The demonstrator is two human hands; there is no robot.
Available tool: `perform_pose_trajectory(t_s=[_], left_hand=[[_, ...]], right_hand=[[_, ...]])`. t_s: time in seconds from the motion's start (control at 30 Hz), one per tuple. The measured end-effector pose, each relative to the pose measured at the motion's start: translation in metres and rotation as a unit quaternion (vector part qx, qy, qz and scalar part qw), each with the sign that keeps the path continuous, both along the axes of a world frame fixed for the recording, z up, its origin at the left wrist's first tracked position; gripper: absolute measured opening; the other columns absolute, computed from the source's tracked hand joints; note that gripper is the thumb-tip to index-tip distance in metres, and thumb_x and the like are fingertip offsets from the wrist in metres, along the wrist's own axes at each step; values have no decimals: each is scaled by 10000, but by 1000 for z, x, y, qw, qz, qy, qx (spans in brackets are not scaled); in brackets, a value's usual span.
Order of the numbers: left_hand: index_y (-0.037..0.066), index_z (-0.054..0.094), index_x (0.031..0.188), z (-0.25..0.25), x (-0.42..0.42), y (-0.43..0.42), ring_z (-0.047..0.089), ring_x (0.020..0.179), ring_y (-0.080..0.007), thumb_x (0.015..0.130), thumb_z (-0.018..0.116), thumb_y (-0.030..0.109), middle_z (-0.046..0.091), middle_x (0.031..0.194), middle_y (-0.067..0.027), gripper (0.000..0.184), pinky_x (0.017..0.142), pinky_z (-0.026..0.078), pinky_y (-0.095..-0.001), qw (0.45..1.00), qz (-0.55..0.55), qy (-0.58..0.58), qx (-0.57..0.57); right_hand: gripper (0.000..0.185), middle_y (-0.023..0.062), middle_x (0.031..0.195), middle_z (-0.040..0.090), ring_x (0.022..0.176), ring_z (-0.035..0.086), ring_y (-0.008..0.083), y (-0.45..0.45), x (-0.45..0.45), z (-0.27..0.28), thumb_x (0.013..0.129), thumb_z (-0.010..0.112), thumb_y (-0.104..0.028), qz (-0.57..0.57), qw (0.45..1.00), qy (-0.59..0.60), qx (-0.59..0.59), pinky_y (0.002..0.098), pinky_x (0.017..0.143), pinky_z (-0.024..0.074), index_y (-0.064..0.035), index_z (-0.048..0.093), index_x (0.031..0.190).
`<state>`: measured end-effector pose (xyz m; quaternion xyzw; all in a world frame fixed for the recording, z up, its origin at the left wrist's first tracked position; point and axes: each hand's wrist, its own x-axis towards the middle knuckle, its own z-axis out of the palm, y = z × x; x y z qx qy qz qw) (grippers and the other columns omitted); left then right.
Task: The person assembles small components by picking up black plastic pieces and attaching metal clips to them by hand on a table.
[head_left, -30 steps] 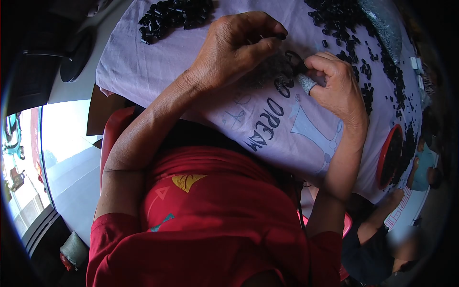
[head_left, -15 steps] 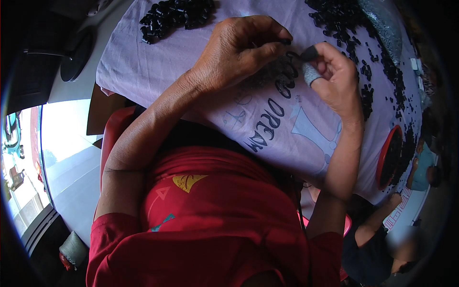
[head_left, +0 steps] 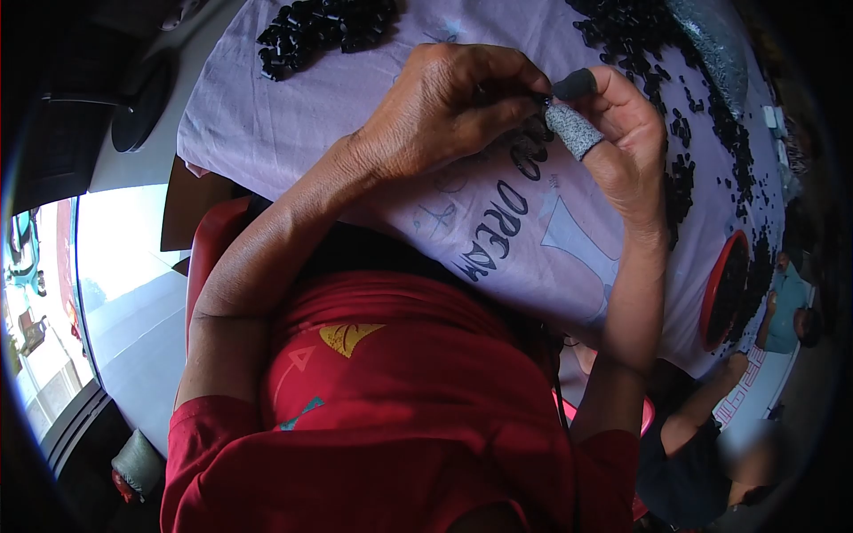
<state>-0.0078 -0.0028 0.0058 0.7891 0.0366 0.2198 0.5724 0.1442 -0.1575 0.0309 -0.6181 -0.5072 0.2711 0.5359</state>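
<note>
My left hand (head_left: 453, 111) is closed, its thumb and forefinger pinching a small black part (head_left: 544, 100) above the cloth-covered table (head_left: 480, 213). Fingers hide most of that part, so its shape cannot be made out. My right hand (head_left: 622, 133) meets it from the other side, with a grey cover (head_left: 573, 129) on the thumb and a dark cover (head_left: 574, 85) on the forefinger. Those two covered tips close in at the black part. A pile of small black parts (head_left: 329, 35) lies on the cloth beyond my left hand.
More loose black parts (head_left: 631, 35) spread along the right side of the table, beside a clear plastic bag (head_left: 711, 44). A red-rimmed bowl (head_left: 708, 306) of black bits stands near the right edge. Another person's arm (head_left: 702, 409) is at lower right.
My right hand has moved left and its covered fingertips have come up to my left fingertips. My left hand has shifted slightly down and to the right.
</note>
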Motion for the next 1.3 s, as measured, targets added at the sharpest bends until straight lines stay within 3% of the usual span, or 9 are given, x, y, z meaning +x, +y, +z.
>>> perform_pose_trajectory(t_s=[0.13, 0.23, 0.33, 0.43, 1.3], left_hand=[[23, 708, 1071, -5, 2, 0, 657, 814, -93, 900, 688, 53, 713, 892, -46, 174, 721, 528, -254, 996, 22, -52, 63], [33, 716, 1052, -5, 3, -1, 668, 778, -116, 881, 703, 58, 706, 855, -54, 173, 692, 528, -265, 993, 29, -68, 93], [42, 720, 1042, -6, 4, -2, 670, 740, -131, 866, 712, 62, 702, 839, -57, 178, 661, 527, -276, 986, 36, -82, 140], [46, 723, 1037, -8, 5, -3, 670, 717, -139, 859, 713, 61, 702, 833, -62, 179, 644, 525, -278, 989, 33, -78, 125], [22, 702, 1079, -3, 3, -3, 675, 742, -96, 894, 695, 78, 723, 835, -67, 193, 662, 537, -255, 997, -2, -19, 79]], right_hand=[[187, 22, 870, 664, 800, 620, 47, 1, -1, 2, 845, 615, -18, -13, 999, 33, -25, 193, 736, 519, 3, 632, 1030], [194, 15, 870, 664, 721, 573, 16, 0, 0, 6, 850, 608, -41, -3, 992, 114, -49, 165, 645, 477, 0, 630, 1039], [211, 5, 860, 661, 626, 480, -12, -3, 8, 6, 844, 614, -70, 14, 980, 176, -96, 149, 542, 378, -10, 630, 1045], [224, -3, 852, 657, 576, 403, -23, -2, 5, 5, 838, 620, -90, -19, 981, 160, -111, 156, 487, 289, -20, 633, 1051], [270, 11, 849, 658, 592, 443, -18, -5, 9, 6, 875, 599, -160, -4, 969, 218, -119, 130, 453, 306, -6, 614, 1097]])
